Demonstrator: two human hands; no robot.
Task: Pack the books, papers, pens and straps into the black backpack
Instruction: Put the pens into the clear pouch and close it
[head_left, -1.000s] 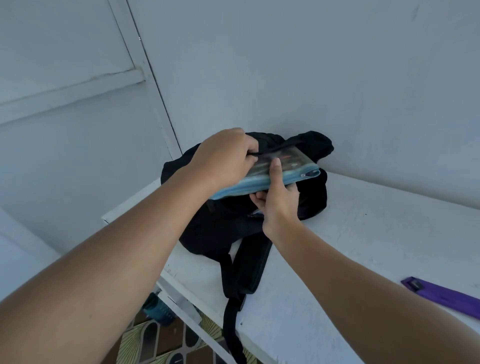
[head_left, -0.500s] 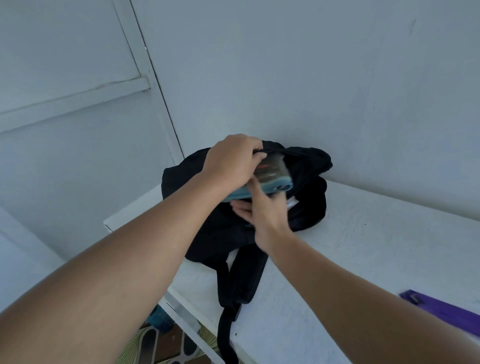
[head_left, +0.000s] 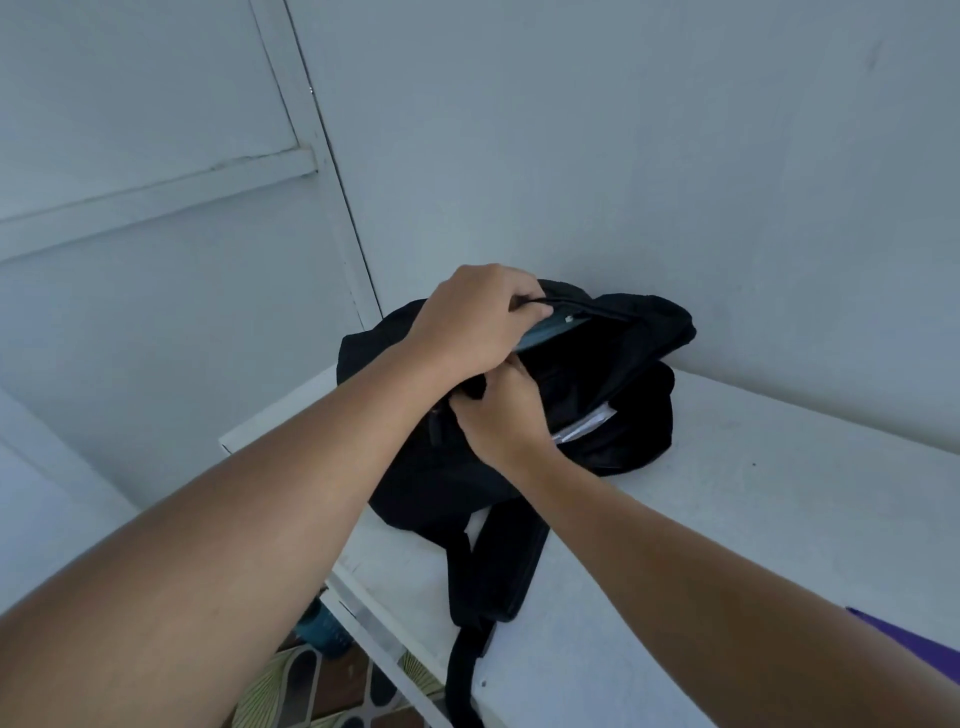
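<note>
Your left hand (head_left: 480, 319) sits at centre frame, fingers curled over the upper lip of the backpack (head_left: 613, 410), gripping the black rim and lifting it. Just under that rim a sliver of a blue-grey pouch (head_left: 545, 332) shows, mostly inside the opening. Your right hand (head_left: 501, 410) is right below the left, fingers curled into the black fabric at the lower lip of the opening; it appears to pinch that fabric, though the fingertips are hidden. White papers (head_left: 584, 428) peek out of a lower slot, to the right of your right wrist.

The backpack lies on the white counter (head_left: 753, 519), its far side close against the wall (head_left: 623, 156) in the upper half of the frame. Its strap (head_left: 467, 670) trails toward you and hangs over the counter's near-left edge. To the right of the backpack the counter top stretches bare as far as a purple strap (head_left: 914, 644) at the lower right edge, well apart from the backpack.
</note>
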